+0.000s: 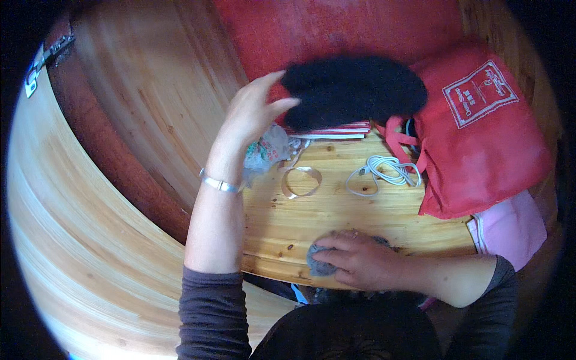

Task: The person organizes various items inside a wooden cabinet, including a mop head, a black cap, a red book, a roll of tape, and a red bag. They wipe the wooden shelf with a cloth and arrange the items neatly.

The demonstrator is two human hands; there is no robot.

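Note:
My left hand [256,105], with a metal bracelet at the wrist, grips the left end of a soft black fuzzy article [355,90]. Blur hides what exactly this article is; it appears raised over a stack of red-and-white books or papers [335,135]. Near the front edge of the wooden table [270,225], my right hand [366,263] rests on a crumpled grey cloth [321,261], which shows on both sides of the fingers. A pale ribbon loop [301,182] and a coiled white USB cable [389,171] lie between the two hands.
A red fabric bag [486,148] with printed writing covers the table's right side, beside a folded pink cloth [508,229]. Below my left hand sits a clear printed plastic bag [267,150]. At left stands a wooden door [103,234] with a metal lock [58,47].

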